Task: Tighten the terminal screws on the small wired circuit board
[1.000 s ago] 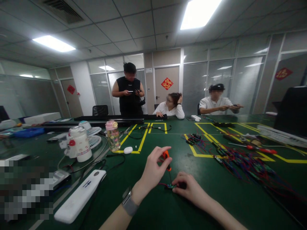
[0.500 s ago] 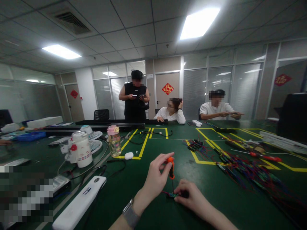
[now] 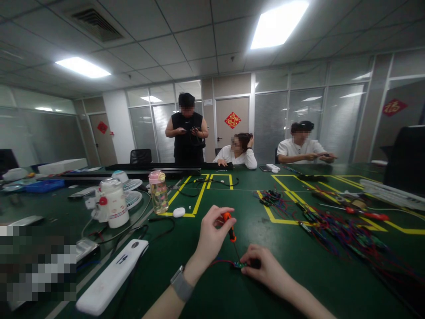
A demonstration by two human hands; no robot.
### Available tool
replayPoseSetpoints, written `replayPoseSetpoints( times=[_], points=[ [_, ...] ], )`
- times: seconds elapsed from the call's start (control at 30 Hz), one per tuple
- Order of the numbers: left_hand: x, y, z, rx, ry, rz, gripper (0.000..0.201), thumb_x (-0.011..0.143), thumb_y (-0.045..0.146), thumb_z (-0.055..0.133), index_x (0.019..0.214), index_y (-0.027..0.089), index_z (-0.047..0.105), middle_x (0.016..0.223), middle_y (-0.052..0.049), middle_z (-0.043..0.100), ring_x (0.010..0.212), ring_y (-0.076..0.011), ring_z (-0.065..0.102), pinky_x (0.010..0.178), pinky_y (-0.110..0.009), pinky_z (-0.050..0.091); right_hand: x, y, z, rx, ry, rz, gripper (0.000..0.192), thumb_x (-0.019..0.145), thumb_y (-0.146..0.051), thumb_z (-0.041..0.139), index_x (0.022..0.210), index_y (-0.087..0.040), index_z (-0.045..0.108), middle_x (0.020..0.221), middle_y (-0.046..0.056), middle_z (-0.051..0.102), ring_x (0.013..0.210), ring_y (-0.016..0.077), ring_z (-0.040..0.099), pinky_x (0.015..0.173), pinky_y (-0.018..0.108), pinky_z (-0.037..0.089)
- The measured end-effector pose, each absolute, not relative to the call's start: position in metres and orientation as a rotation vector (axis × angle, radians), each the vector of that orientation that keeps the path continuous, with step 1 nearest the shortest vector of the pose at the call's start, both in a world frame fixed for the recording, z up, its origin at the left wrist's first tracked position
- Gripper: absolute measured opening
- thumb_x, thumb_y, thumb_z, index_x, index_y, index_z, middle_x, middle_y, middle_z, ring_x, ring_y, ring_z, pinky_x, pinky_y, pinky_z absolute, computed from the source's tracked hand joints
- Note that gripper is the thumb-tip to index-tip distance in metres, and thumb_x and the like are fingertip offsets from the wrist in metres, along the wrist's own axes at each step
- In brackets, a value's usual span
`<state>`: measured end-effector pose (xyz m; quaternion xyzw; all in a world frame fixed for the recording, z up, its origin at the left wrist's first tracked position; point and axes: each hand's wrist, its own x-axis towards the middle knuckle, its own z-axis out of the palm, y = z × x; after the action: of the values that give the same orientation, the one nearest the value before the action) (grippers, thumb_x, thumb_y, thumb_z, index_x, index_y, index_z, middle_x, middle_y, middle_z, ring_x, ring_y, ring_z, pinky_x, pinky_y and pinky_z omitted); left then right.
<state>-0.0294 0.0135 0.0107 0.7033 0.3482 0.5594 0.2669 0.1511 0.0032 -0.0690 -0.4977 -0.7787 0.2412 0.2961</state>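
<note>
An orange-and-black screwdriver [image 3: 231, 229] leans in front of me, its handle top to the left. My left hand [image 3: 214, 228], with a grey-strapped watch on the wrist, grips the handle between thumb and fingers. The thin shaft runs down to a small green circuit board [image 3: 238, 265] on the table. My right hand [image 3: 260, 263] pinches the board's right side with thumb and forefinger, partly hiding it. A red wire leaves the board to the left. Exactly what the screwdriver's tip touches is too small to tell.
The green table [image 3: 186, 283] carries yellow tape outlines. To the right lie a heap of wired boards [image 3: 345, 232] and a red-handled screwdriver [image 3: 367, 214]. A white power bank-like bar [image 3: 113, 277], a white bottle [image 3: 113, 204] and a pink-lidded bottle [image 3: 158, 192] are left. Three people are across the table.
My left hand and the screwdriver's handle have shifted left, so the screwdriver now tilts from near upright. My right hand still pinches the board, and the view has moved slightly.
</note>
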Motion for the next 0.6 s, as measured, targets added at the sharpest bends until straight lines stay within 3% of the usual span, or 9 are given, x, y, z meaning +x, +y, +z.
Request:
replayPoseSetpoints(
  times=[0.17,0.37,0.5,0.6],
  points=[
    [-0.028,0.0096,0.0133,1.894,0.771,1.383,0.031,0.092,0.027,0.049,0.12,0.021,0.062,0.113,-0.009,0.06,0.098,-0.0188,0.062,0.082,-0.031,0.052,0.1518,0.004,-0.0697,-1.3,-2.087,0.625,0.015,0.069,-0.009,0.065,0.076,-0.017,0.075,0.079,0.005,0.067,0.076,0.0177,0.059,0.07,0.026,0.044],
    [-0.0244,0.0109,0.0075,1.836,0.925,1.565,0.02,0.082,0.026,0.063,0.099,0.018,0.07,0.089,-0.004,0.056,0.08,-0.0155,0.06,0.071,-0.027,0.053,0.1525,0.0056,-0.0727,-1.315,-2.083,0.616,0.015,0.069,-0.01,0.066,0.078,-0.017,0.076,0.079,0.005,0.066,0.076,0.0177,0.059,0.069,0.025,0.043],
    [-0.027,0.0124,0.0093,1.885,0.812,1.444,0.029,0.09,0.027,0.053,0.115,0.022,0.066,0.11,-0.008,0.058,0.099,-0.0186,0.06,0.085,-0.031,0.052,0.1527,0.0061,-0.0729,-1.312,-2.09,0.629,0.014,0.07,-0.011,0.066,0.078,-0.017,0.076,0.079,0.005,0.066,0.077,0.0179,0.059,0.07,0.026,0.043],
    [-0.0272,0.013,0.0103,1.792,0.741,1.36,0.031,0.088,0.026,0.054,0.117,0.019,0.064,0.105,-0.008,0.061,0.094,-0.0189,0.063,0.08,-0.031,0.053,0.1527,0.0059,-0.0719,-1.309,-2.09,0.635,0.014,0.069,-0.01,0.067,0.078,-0.017,0.076,0.08,0.005,0.066,0.076,0.0175,0.059,0.07,0.025,0.043]
  ],
)
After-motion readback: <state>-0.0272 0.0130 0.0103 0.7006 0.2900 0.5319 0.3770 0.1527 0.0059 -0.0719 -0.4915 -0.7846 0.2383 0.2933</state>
